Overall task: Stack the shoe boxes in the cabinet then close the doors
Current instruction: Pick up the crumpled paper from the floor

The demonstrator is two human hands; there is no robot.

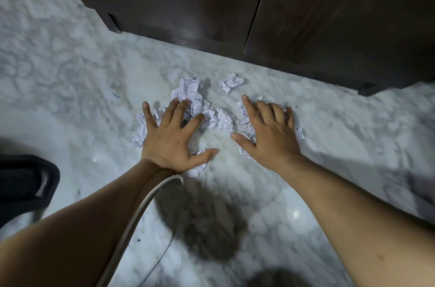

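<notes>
The dark wooden cabinet (235, 4) fills the top of the view with both doors shut; the seam between the doors runs down its middle. No shoe box is in view. Several crumpled white paper balls (190, 93) lie on the marble floor in front of it. My left hand (171, 138) is spread wide with its fingers resting on the left cluster of paper. My right hand (268, 136) lies with splayed, slightly bent fingers over the papers on the right. One paper ball (230, 83) lies apart, nearer the cabinet.
White-grey marble floor (70, 63) stretches to the left and right of the hands. A dark object (23, 183) sits at the left edge. A thin white cord (141, 211) runs along my left forearm. My shadow falls on the floor below the hands.
</notes>
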